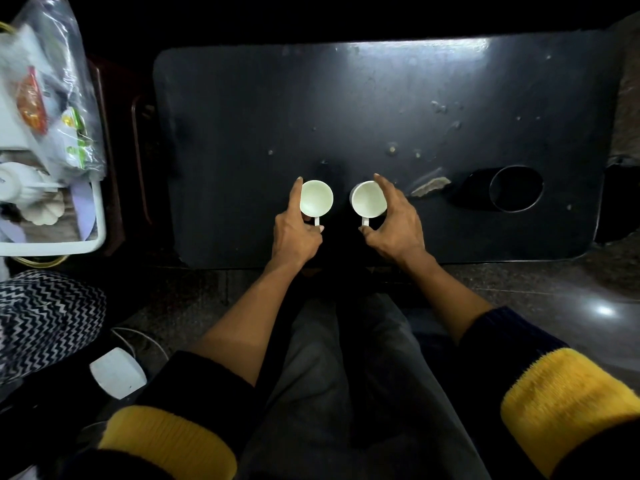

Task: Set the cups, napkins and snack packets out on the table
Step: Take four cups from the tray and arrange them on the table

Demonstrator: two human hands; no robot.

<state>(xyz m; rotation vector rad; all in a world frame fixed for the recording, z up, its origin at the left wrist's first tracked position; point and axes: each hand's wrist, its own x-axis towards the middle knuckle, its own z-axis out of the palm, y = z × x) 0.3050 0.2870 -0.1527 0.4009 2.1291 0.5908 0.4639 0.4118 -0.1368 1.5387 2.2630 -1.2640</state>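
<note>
Left hand (294, 233): pinching the handle of the left white cup (316, 198), index finger lying up the cup's outer side, thumb and curled fingers closing on the handle. Right hand (396, 226): mirroring it, gripping the handle of the right white cup (369, 199), index finger reaching along that cup's far side. Both cups are sitting upright, mouths up and apparently empty, just beside each other without touching, on the black table (242, 133) near its front edge, left of the round recess (516, 188) sunk into the tabletop. Each handle is pointing straight back toward the person, so each cup's long axis is running from front edge to far edge of the table. Judged step: setting the pair down or squaring it. To do it well, the bases should be resting flat before the fingers are letting go, with handles kept parallel and the gap between cups even. Well left of the table, a white tray (98, 216) is holding further white cups (17, 181), and a clear plastic bag (52, 64) above it is showing coloured snack packets (31, 102). Napkins are not clearly distinguishable there.
</note>
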